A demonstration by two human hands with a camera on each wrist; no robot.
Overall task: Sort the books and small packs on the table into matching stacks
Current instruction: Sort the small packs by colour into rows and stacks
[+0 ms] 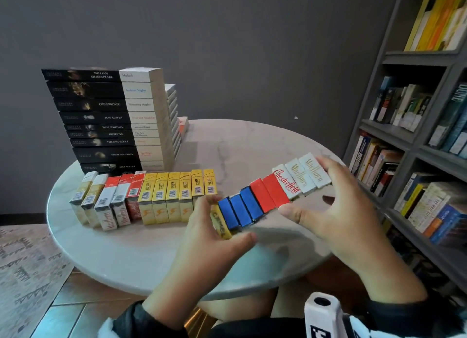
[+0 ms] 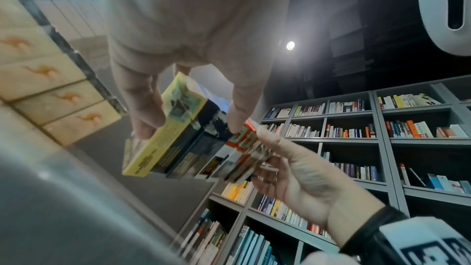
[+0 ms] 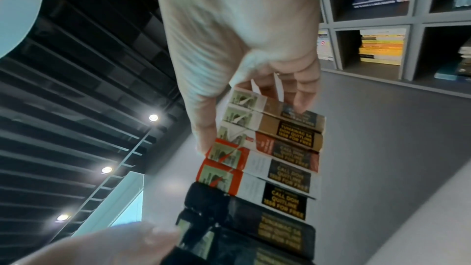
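Observation:
A row of packs [image 1: 265, 193] is held in the air over the round table [image 1: 151, 256], pressed together end to end: one yellow Camel, three blue, two red, a white Chesterfield, two white Marlboro. My left hand [image 1: 227, 219] grips the yellow end, thumb below and fingers behind. My right hand [image 1: 303, 186] grips the white end. In the left wrist view my left hand [image 2: 191, 122] clasps the yellow pack [image 2: 163, 138]. The right wrist view shows my right hand [image 3: 252, 126] on the row of packs [image 3: 280, 158]. A tall stack of black-spined books [image 1: 111, 117] stands at the back left.
A line of standing packs [image 1: 151, 198], white, red and yellow, runs along the table's left front. A lower stack of books [image 1: 174, 115] stands behind the tall one. A grey bookshelf [image 1: 417, 148] full of books rises on the right. A patterned rug [image 1: 25, 262] lies lower left.

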